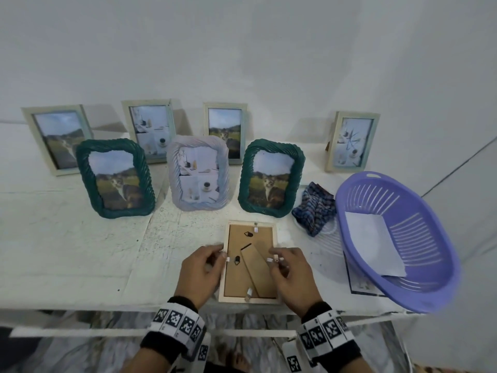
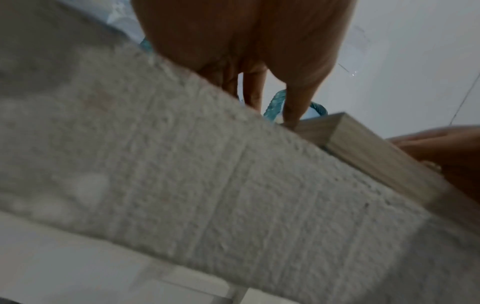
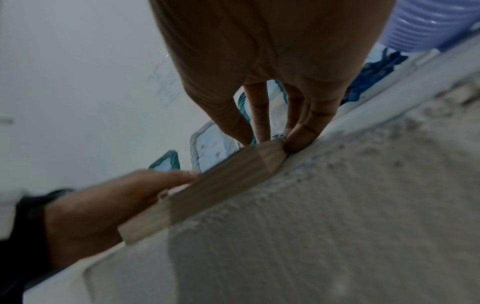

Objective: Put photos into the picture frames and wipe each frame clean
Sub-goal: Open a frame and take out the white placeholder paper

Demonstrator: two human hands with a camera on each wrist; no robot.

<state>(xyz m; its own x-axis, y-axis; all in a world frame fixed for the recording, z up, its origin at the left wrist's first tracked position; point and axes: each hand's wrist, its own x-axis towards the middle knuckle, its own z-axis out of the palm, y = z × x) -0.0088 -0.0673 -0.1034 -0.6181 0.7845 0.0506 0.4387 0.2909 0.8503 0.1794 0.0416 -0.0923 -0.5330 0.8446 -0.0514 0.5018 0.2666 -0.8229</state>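
Observation:
A pale wooden frame [image 1: 252, 238] lies face down near the table's front edge, its brown back panel and folded stand up. My left hand [image 1: 201, 270] grips its left rail, fingertips by a small white tab. My right hand [image 1: 290, 273] grips the right rail at another white tab. In the left wrist view my left hand's fingers [image 2: 293, 107] come down on the frame [image 2: 376, 152]. The right wrist view has my right hand's fingers [image 3: 301, 133] at the frame [image 3: 221, 185] corner. A blue patterned cloth [image 1: 314, 208] lies right of the frame.
Several frames with photos stand behind: two green rope-edged ones [image 1: 115, 179] [image 1: 271, 179], a lilac one [image 1: 199, 176], pale ones along the wall [image 1: 57, 138]. A purple basket [image 1: 419, 211] at the right holds a white sheet [image 1: 373, 243] and sits on a print [image 1: 360, 284].

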